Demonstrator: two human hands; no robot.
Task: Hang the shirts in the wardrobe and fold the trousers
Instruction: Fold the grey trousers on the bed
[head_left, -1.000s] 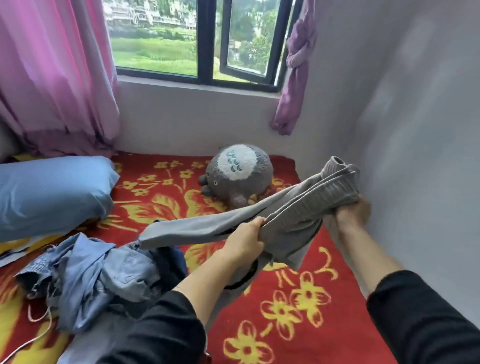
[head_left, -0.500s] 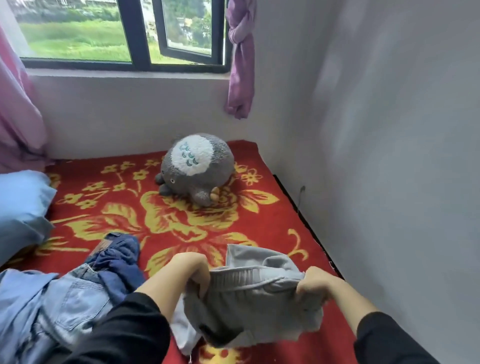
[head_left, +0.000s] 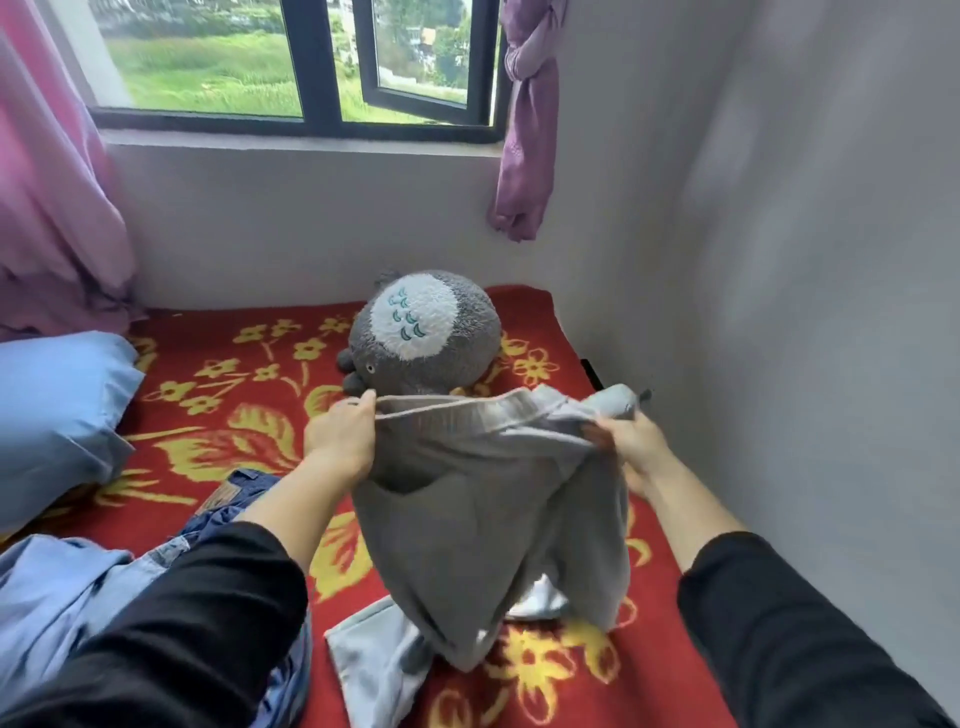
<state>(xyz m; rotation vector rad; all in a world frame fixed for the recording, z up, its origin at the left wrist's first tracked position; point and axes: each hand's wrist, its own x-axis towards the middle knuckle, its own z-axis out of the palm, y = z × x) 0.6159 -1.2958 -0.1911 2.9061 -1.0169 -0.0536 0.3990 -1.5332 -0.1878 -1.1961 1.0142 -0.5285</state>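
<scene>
One heap of crumpled blue denim garments (head_left: 78, 597) is seen lower left on the red floral blanket (head_left: 234, 415); its pieces cannot be counted. One pair of soft grey jersey trousers (head_left: 483, 519) is held up by the waistband, legs trailing on the blanket, pinched at one end by the left hand (head_left: 340, 441) and at the other by the right hand (head_left: 636, 447). Folding is judged begun; next, the legs must be laid flat and aligned.

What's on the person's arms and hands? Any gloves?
No gloves. The left hand and right hand are bare, with no ring or watch in view. Both arms wear plain black sleeves, the left sleeve and right sleeve, ending short of the wrists.
</scene>
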